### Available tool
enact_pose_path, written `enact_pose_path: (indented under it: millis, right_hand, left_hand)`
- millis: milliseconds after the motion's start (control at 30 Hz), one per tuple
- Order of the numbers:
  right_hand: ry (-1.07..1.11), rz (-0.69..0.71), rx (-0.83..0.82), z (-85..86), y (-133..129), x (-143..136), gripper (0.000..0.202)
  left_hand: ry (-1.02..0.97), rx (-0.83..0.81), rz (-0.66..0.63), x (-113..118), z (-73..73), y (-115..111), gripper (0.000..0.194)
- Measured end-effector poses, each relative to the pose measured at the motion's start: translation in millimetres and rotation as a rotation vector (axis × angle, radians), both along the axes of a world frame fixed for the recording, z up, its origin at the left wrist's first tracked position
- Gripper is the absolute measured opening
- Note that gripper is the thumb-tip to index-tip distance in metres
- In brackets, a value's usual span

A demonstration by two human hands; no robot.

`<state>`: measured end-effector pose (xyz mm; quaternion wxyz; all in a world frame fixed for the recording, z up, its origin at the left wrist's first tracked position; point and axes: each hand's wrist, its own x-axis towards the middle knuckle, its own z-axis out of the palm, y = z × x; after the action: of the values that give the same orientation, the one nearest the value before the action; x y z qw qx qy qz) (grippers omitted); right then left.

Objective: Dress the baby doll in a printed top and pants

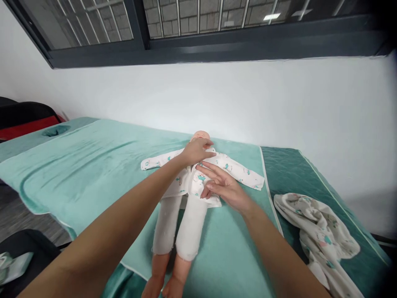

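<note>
A baby doll lies on its back, its head toward the wall and its bare feet toward me. It wears a white long-sleeved top with small green and pink prints, both sleeves spread wide. White cloth covers its legs down to the shins. Over the neck and upper chest is my left hand, fingers and thumb apart, hiding part of the doll's face and collar. My right hand rests at the front of the top, its fingers stretched across the chest. No cloth shows gripped in either hand.
Light green cloth covers the bed under the doll. A crumpled printed white garment lies to the right on darker green fabric. The wall and a barred window stand behind. A black and red object sits at the far left.
</note>
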<state>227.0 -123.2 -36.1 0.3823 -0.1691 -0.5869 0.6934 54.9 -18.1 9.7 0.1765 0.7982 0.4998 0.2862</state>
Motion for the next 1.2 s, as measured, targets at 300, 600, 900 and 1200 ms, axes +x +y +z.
enact_pose_path:
  millis: [300, 600, 900, 1200]
  right_hand:
    - [-0.025, 0.007, 0.046, -1.0, -0.4, 0.4, 0.049]
    - [0.068, -0.078, -0.032, 1.6, -4.1, 1.4, 0.064]
    - [-0.049, -0.147, -0.026, 0.1, -8.8, -4.3, 0.067]
    - [-0.137, -0.643, 0.036, -36.9, -28.0, 18.0, 0.022]
  left_hand:
    - [-0.388, 0.057, 0.143, -5.6, -10.9, -2.6, 0.038]
    - [-0.699, 0.144, 0.419, -43.1, -14.3, -40.6, 0.031]
    - [-0.318, -0.084, 0.088, -65.6, -52.0, -101.5, 0.057]
    - [-0.383, -0.020, 0.322, -115.4, -100.8, -178.6, 0.037]
